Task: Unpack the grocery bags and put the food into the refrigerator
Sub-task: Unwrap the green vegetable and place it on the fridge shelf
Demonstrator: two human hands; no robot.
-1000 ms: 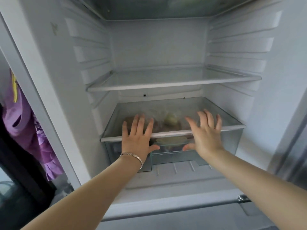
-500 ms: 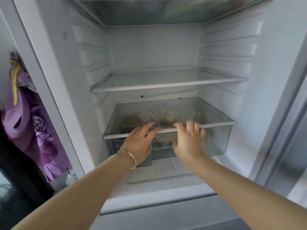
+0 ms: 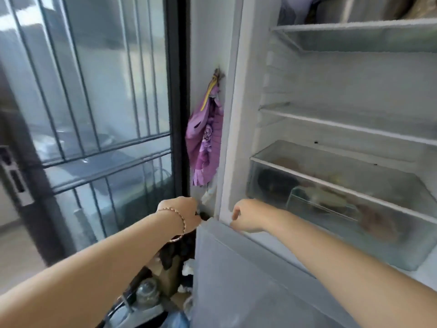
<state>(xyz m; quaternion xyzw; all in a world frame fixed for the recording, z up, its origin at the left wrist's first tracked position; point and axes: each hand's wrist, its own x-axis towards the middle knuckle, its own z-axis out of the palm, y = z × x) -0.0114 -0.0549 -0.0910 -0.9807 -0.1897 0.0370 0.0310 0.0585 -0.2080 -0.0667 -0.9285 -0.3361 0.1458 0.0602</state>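
Left hand [image 3: 183, 210] and right hand [image 3: 247, 215] blurred, fingers tucked out of sight, can't tell if either holds anything. Right hand sits at the lower door [image 3: 236, 268] top corner. Food [image 3: 274, 181] lies in the clear drawer [image 3: 354, 233] of the open refrigerator [image 3: 236, 114], right of the right hand; purple cloth [image 3: 205, 143] above the left hand, barred glass door [image 3: 94, 91] to its left.

Barred glass door [image 3: 94, 102], daylit.
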